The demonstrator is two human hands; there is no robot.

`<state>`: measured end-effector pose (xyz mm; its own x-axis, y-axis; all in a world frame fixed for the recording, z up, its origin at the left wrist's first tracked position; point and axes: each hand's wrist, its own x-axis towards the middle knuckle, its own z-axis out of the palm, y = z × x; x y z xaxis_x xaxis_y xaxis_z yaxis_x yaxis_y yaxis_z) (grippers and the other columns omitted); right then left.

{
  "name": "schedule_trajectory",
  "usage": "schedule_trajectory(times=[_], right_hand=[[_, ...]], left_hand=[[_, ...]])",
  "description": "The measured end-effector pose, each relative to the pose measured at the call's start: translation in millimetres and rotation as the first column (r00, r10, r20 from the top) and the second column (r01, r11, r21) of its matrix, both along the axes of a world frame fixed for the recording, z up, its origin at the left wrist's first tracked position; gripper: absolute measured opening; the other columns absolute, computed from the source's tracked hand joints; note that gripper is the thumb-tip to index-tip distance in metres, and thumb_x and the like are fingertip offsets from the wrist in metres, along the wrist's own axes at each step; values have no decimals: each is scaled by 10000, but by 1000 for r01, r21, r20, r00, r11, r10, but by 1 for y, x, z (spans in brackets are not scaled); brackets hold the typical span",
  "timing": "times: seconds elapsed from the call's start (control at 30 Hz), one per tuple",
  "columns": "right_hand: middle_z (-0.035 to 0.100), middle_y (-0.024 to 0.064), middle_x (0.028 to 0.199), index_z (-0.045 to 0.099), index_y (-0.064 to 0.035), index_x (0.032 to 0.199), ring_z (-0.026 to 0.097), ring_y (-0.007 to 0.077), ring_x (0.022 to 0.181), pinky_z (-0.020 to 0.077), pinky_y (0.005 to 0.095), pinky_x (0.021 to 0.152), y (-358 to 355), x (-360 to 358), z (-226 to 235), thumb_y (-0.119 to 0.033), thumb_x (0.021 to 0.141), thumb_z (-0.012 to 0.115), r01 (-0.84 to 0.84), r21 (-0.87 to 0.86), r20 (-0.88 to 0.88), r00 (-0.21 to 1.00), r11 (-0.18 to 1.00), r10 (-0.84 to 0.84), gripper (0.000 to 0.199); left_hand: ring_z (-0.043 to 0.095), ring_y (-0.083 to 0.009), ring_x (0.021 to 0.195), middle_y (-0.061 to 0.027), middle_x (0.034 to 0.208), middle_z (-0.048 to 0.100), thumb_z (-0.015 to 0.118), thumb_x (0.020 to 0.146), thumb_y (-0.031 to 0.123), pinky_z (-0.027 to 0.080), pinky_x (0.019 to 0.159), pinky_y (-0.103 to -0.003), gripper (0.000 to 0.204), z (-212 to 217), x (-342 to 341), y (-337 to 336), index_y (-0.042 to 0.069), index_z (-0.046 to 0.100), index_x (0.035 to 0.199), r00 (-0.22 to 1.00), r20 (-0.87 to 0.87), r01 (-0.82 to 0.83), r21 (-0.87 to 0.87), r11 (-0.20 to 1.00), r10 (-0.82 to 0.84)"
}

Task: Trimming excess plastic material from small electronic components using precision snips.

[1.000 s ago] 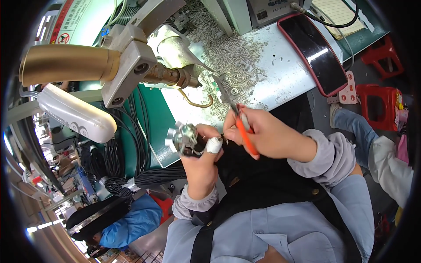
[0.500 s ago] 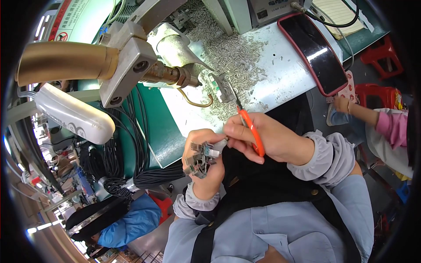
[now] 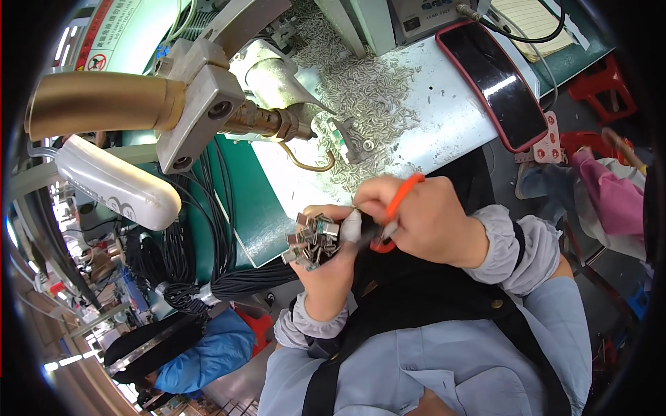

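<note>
My left hand grips a bunch of black cables tipped with square metal connectors, held upright near my chest. My right hand is closed around a small tool with orange handles, its tip meeting the connector bunch. A white-taped fingertip of my left hand sits between the two. The cable bundle trails left from my left hand under the bench edge.
A white bench top carries a heap of small metal parts and a black phone in a red case. A press machine with a brass cylinder overhangs at left. Another person in pink sits at the right.
Both hands have drawn back from the machine toward my chest. The connector bunch turned upright, and the orange-handled tool came down to meet it.
</note>
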<state>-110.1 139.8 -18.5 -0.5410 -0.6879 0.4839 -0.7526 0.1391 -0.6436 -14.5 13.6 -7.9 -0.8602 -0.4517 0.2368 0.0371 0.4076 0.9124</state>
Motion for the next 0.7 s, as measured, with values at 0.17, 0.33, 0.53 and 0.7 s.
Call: schedule_trajectory(times=[0.17, 0.33, 0.53, 0.7], right_hand=[[560, 57, 618, 540, -34, 836, 557, 195, 494, 400, 250, 427, 0, 3, -2, -107, 741, 641, 7, -123, 800, 592, 992, 95, 157], [538, 69, 548, 522, -24, 764, 549, 216, 463, 410, 271, 435, 13, 1, 9, -164, 752, 644, -87, 103, 602, 798, 991, 7, 187], [498, 89, 490, 497, -23, 671, 538, 250, 452, 403, 304, 429, 10, 10, 8, -205, 744, 656, -86, 317, 478, 875, 944, -81, 253], [469, 77, 486, 483, -27, 646, 516, 172, 422, 391, 290, 413, 10, 9, -8, -196, 760, 648, -60, 152, 536, 843, 987, -31, 262]], left_hand=[[462, -63, 552, -19, 731, 530, 635, 728, -18, 338, 459, -174, 157, 17, -3, 0, -4, 567, 869, 940, 341, -253, 638, 727, 28], [467, -65, 568, -20, 734, 531, 638, 717, -24, 352, 475, -179, 183, 20, 1, -3, -6, 565, 884, 972, 233, -182, 709, 681, 17], [374, -75, 463, -34, 675, 475, 594, 737, -14, 252, 402, -204, 192, 15, -3, 3, 5, 515, 911, 985, 157, -142, 484, 864, 74], [358, -73, 465, -20, 661, 458, 582, 754, 3, 257, 408, -198, 172, 17, -15, -13, 5, 512, 911, 966, 257, -200, 722, 662, 11]])
